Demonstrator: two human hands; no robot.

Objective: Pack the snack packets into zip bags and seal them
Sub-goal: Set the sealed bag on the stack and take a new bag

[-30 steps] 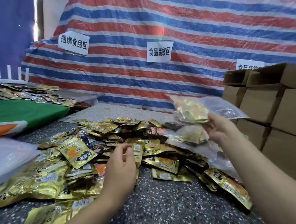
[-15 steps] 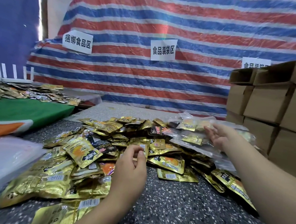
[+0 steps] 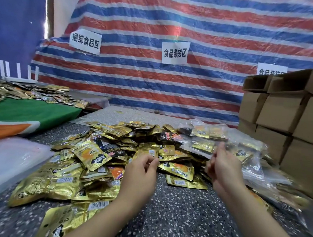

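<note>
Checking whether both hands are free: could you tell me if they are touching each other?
Apart. The head view shows dark speckled table between the left hand and right hand.

left paper sign [image 3: 85, 41] on tarp [image 3: 211, 30]: 捆绑食品区; middle sign [image 3: 175, 52]: 食品装袋区; right sign [image 3: 271, 70] half hidden, unreadable

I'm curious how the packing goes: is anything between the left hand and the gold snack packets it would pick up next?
Nothing visible blocks it. The left hand hovers right at the pile of gold snack packets, which lie loose and uncovered on the speckled table; its fingertips are at a packet already.
</note>
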